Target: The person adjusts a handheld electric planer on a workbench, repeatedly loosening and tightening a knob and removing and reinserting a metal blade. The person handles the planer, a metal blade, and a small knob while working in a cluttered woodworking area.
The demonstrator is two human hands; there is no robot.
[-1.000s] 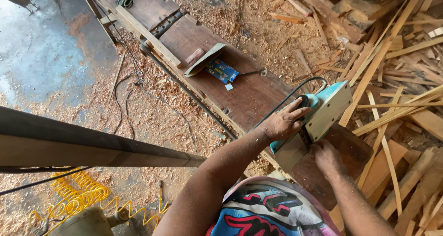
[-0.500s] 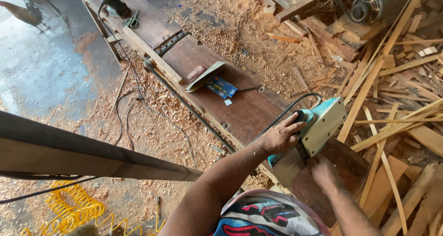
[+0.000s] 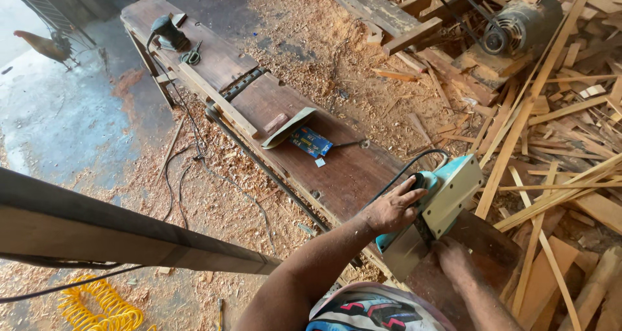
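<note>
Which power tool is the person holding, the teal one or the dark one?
The teal planer, under both hands at the near end of the bench. The dark tool sits untouched at the far end.

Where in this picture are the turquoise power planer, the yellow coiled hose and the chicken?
turquoise power planer (image 3: 453,195): head view, on its pale top housing.
yellow coiled hose (image 3: 103,308): head view, on the middle coils.
chicken (image 3: 46,46): head view, on its body.

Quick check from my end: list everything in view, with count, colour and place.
Electric planer: one, teal, on dark board at lower right.
Workbench: one, dark brown, running diagonally.
Blue packet: one, mid-bench.
Power tool: one, dark, bench far end.
Motor: one, grey, top right.
Wood offcuts: many, pale, right side.
Air hose: one, yellow, coiled, bottom left.
Chicken: one, brown, top left.
Left hand: on planer's rear handle.
Right hand: by planer's base.
</note>
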